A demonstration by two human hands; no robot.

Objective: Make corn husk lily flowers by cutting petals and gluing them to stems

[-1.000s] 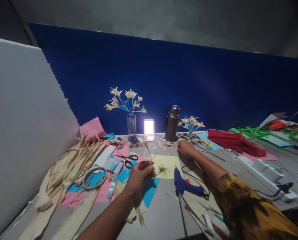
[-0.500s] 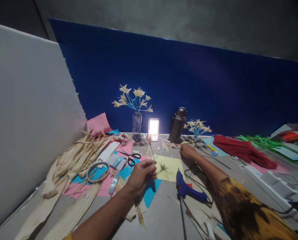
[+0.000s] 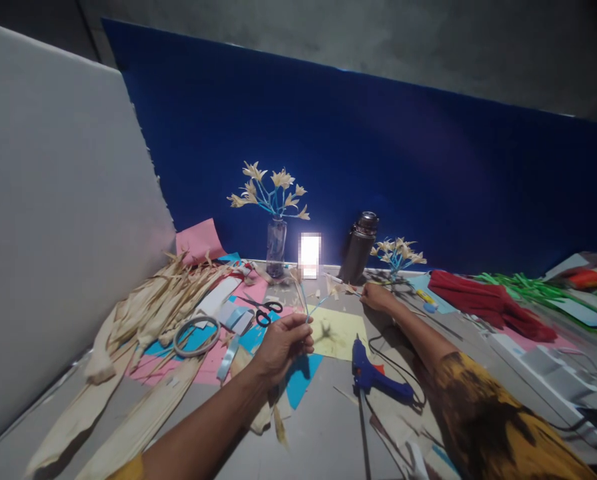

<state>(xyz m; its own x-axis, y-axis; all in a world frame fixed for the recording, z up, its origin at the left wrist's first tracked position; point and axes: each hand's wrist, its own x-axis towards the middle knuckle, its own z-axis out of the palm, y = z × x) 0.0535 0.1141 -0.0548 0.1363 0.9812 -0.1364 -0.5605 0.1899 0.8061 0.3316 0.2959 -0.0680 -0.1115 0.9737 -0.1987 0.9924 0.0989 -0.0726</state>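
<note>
My left hand is closed in a pinch round thin blue stems tipped with small pale husk flowers, held upright above the table. My right hand reaches far across the table, fingers curled on a thin stem piece that I cannot make out well, close to a small bunch of husk flowers. A blue glue gun lies between my arms, and a yellow sheet lies under the held stems.
A glass bottle with husk flowers and a dark flask stand by the blue back wall. Scissors, a tape ring, dried corn husks, red cloth, and a power strip lie around.
The view has shifted a little, so things sit further right and higher. Both hands hold nearly the same places; my left hand still pinches the stems.
</note>
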